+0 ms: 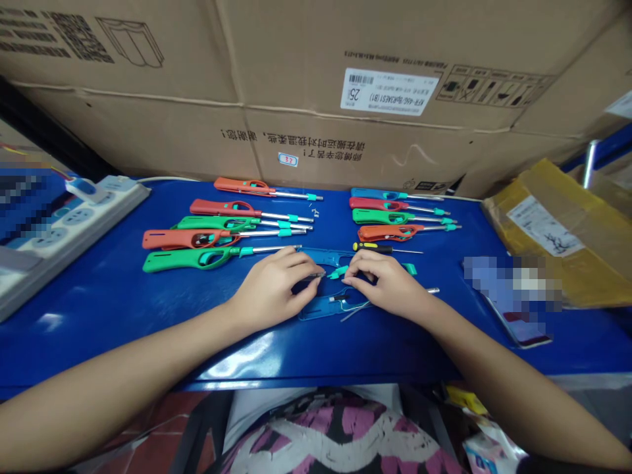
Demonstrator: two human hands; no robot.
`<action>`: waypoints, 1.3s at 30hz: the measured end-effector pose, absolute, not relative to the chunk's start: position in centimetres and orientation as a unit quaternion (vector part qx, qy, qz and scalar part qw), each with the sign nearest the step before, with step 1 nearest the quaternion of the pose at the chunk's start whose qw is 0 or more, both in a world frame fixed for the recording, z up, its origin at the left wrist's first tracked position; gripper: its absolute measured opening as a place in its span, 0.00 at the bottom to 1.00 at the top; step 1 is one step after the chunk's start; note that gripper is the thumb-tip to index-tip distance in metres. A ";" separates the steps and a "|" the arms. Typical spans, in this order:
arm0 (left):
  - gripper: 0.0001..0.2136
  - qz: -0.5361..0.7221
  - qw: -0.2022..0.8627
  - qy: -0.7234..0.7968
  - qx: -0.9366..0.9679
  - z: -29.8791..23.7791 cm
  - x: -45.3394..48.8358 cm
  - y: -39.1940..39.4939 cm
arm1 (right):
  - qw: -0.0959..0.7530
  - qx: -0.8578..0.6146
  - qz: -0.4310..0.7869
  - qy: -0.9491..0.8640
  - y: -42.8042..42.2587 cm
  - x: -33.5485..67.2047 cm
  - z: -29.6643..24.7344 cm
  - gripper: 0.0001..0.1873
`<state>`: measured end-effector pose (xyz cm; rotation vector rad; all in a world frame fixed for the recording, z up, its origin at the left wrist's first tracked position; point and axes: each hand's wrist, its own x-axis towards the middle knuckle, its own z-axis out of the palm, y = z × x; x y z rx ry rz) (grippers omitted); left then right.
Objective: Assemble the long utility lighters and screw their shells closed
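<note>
My left hand [281, 286] is closed, pinching a small dark part [316, 274] between thumb and fingers. Facing it, my right hand [378, 276] has its fingers curled, with the tips at a small teal plastic part [338, 272]. Under and between the hands lie two blue lighter shell halves, the upper half [326, 256] and the lower half [316, 309]. A small black piece with thin wires [338, 298] rests in the lower half. A metal tube end [433, 290] shows beyond my right wrist, and a teal piece [410, 268] lies behind that hand.
Several long-necked lighters lie at left, including a green lighter [192, 259], and others at right, including an orange lighter [388, 232]. A yellow-black screwdriver [372, 248] lies behind my right hand. A power strip [74, 220], a phone [513, 309], a yellow package [567, 230] and cardboard [296, 105] surround them.
</note>
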<state>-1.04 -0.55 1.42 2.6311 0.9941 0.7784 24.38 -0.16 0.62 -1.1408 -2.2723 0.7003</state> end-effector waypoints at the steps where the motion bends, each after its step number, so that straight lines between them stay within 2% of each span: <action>1: 0.09 0.262 0.114 0.339 0.896 1.4 -1.0 -0.6 | 0.259 -0.417 0.255 -0.833 -0.2 24.4 0.6 0.04; 5: 0.10 0.252 0.124 0.342 0.897 1.3 -1.1 -0.6 | 0.277 -0.425 0.226 -0.832 -0.3 24.2 0.9 0.01; 9: 0.10 0.252 0.126 0.337 0.898 1.1 -1.1 -0.6 | 0.253 -0.446 0.211 -0.832 -0.5 24.0 1.1 0.09; 16: 0.09 0.257 0.122 0.328 0.901 1.1 -1.0 -0.6 | 0.244 -0.443 0.214 -0.835 -0.3 24.0 0.3 0.01; 22: 0.11 0.269 0.094 0.302 0.910 0.9 -1.1 -0.3 | 0.308 -0.425 0.281 -0.803 -0.3 23.9 0.7 0.05; 28: 0.09 0.287 0.061 0.243 0.925 1.0 -1.2 -0.3 | 0.304 -0.435 0.368 -0.763 -0.6 23.7 1.0 0.06; 32: 0.06 0.290 0.048 0.226 0.929 1.3 -1.2 -0.5 | 0.291 -0.432 0.382 -0.763 -0.8 23.6 1.2 0.07; 39: 0.05 0.320 0.146 0.268 0.897 1.3 -0.6 -0.9 | 0.289 -0.361 0.290 -0.838 -1.5 24.1 2.5 0.04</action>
